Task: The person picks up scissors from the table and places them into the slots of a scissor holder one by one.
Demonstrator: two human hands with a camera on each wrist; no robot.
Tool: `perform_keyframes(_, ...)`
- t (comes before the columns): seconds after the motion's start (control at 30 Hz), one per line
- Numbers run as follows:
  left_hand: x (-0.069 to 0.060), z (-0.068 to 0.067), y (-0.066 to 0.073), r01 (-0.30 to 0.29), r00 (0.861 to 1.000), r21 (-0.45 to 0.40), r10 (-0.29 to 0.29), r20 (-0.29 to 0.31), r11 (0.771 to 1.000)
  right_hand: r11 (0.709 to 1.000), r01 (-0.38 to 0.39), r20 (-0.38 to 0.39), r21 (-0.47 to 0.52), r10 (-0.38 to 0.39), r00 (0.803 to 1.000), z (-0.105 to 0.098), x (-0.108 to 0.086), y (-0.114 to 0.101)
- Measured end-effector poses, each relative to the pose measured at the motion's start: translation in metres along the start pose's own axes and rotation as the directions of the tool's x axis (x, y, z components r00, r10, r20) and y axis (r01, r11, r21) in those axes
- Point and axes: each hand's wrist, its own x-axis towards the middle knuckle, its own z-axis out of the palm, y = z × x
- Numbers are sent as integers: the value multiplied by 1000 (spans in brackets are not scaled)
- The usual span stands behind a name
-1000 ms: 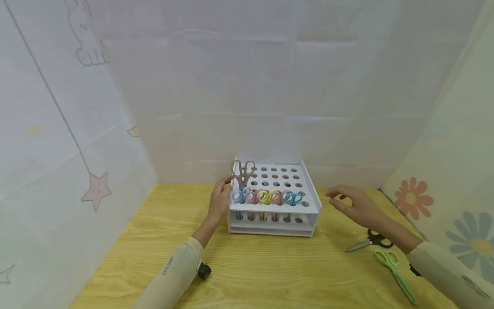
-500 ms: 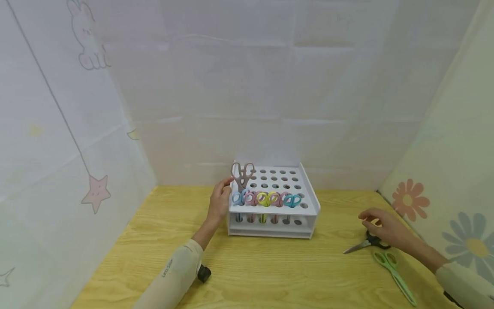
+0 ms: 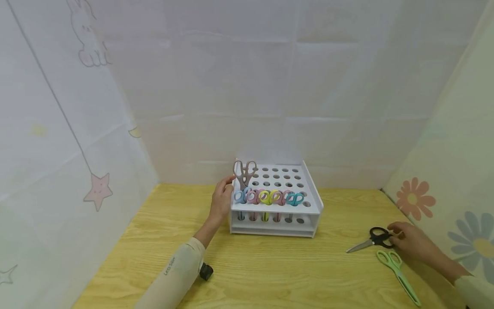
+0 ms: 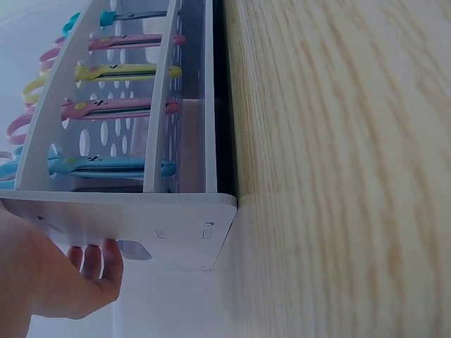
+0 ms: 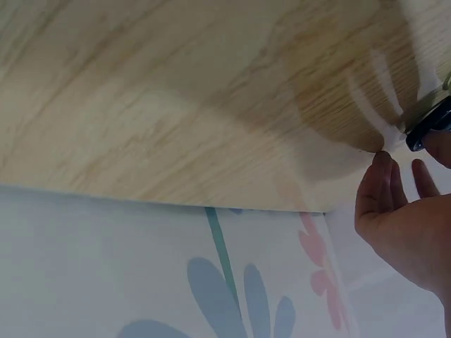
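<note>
A white rack (image 3: 274,233) with rows of round holes stands on the table. Grey-brown scissors (image 3: 245,174) rise at its left side. Along its front row stand several smaller scissors with blue, pink, yellow and teal handles, among them blue scissors (image 4: 91,165). My left hand (image 3: 221,201) holds the rack's left side panel, fingers bent against its outer face; the thumb is hidden in the left wrist view. At the right, black-handled scissors (image 3: 379,237) lie flat. My right hand (image 3: 414,242) is at their handle, thumb by a loop (image 5: 431,125), fingers apart and not closed round it.
Light green scissors (image 3: 397,274) lie just in front of the black ones, near my right forearm. A wooden table (image 3: 278,274) bears everything. Sheets with printed drawings hang behind and on both sides, with the right sheet (image 3: 451,180) close to my right hand.
My right hand has moved from beside the rack rightwards and down to the handle of the black scissors. The left hand has stayed on the rack.
</note>
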Motion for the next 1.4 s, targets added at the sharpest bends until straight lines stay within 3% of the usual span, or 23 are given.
perform_keyframes(0.43, 1, 1, -1, -7, 1000, 1, 7, -8, 1000, 993, -111, -47, -33, 109, 993, 7, 3, -3)
perform_keyframes(0.93, 0, 1, -1, 0, 1000, 6, 0, -6, 1000, 988, -146, -70, 48, 149, 986, 4, 6, -3)
perform_keyframes(1.13, -1, 1, -1, 3, 1000, 2, -3, -10, 1000, 972, -160, -45, 171, 170, 984, -5, 4, -16)
perform_keyframes(1.27, -1, 0, 0, 4, 1000, 3, -4, -15, 1000, 943, -119, -35, 311, 136, 990, -10, 7, -24)
perform_keyframes(1.4, -1, 1, 2, 0, 1000, 2, 0, -8, 1000, 857, -43, -31, 514, 69, 997, -17, 11, -31)
